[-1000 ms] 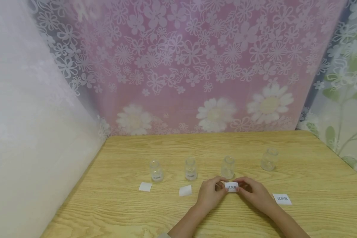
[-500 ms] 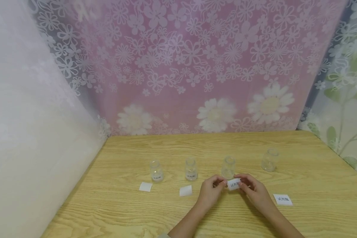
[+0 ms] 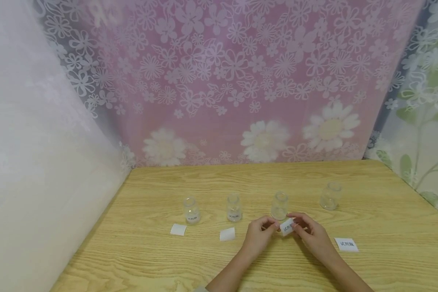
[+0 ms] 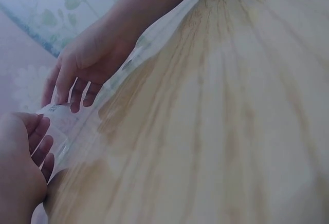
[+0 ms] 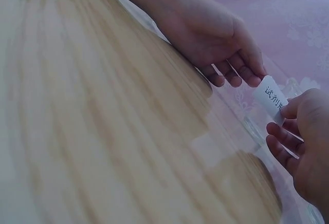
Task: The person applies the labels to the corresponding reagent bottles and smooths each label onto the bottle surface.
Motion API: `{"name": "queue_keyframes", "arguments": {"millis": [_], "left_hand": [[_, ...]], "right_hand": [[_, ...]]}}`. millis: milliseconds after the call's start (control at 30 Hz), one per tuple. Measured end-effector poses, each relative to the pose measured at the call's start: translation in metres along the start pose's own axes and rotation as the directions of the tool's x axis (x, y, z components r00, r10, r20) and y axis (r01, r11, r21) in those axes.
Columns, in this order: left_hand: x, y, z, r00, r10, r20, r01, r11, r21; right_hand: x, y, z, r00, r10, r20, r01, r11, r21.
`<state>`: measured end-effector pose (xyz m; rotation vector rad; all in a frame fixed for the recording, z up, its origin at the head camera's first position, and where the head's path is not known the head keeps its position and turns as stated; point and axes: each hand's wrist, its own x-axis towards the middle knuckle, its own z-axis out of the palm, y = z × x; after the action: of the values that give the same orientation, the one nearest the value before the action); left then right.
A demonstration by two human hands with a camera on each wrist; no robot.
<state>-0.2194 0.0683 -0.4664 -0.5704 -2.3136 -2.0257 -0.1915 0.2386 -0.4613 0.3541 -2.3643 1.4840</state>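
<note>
A small white paper label [image 3: 286, 227] with black printed characters is held tilted between both hands, just in front of a clear glass bottle [image 3: 279, 206]. My right hand [image 3: 311, 234] pinches its right end between thumb and index finger. At the opposite corner, the thumb and fingertips of my left hand [image 3: 259, 235] grip the label's edge. In the right wrist view the label [image 5: 271, 98] shows its printed face, with my left hand's fingertips at its upper corner. The left wrist view shows only a bit of it between the two hands.
Two glass bottles with printed labels [image 3: 192, 211] [image 3: 234, 209] stand to the left, and a plain bottle [image 3: 330, 196] at the right. Two blank white paper pieces [image 3: 178, 229] [image 3: 227, 234] and another printed label [image 3: 346, 244] lie on the wooden table [image 3: 149, 259].
The label has gone from level to tilted, its right end raised. My right hand has shifted slightly up and right along it; the left fingertips have moved to its left corner.
</note>
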Motion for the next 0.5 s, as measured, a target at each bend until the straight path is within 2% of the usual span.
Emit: {"name": "queue_keyframes", "arguments": {"millis": [100, 300, 400, 500], "left_hand": [[-0.002, 0.005, 0.000, 1.000, 0.016, -0.003, -0.016, 1.000, -0.008], [-0.011, 0.030, -0.006, 0.999, 0.049, 0.015, -0.049, 0.999, -0.025], [-0.010, 0.025, -0.005, 0.996, 0.080, 0.026, -0.080, 0.996, -0.031], [-0.006, 0.013, -0.003, 0.996, 0.082, 0.038, -0.081, 0.996, -0.037]], "right_hand": [[0.000, 0.000, 0.000, 1.000, -0.020, -0.009, 0.020, 1.000, -0.008], [-0.001, -0.001, 0.001, 1.000, 0.001, 0.011, -0.002, 1.000, 0.011], [-0.002, -0.002, 0.001, 0.999, 0.002, 0.054, -0.004, 0.999, 0.033], [-0.001, -0.002, 0.001, 0.995, -0.023, 0.093, 0.017, 0.998, 0.058]]}}
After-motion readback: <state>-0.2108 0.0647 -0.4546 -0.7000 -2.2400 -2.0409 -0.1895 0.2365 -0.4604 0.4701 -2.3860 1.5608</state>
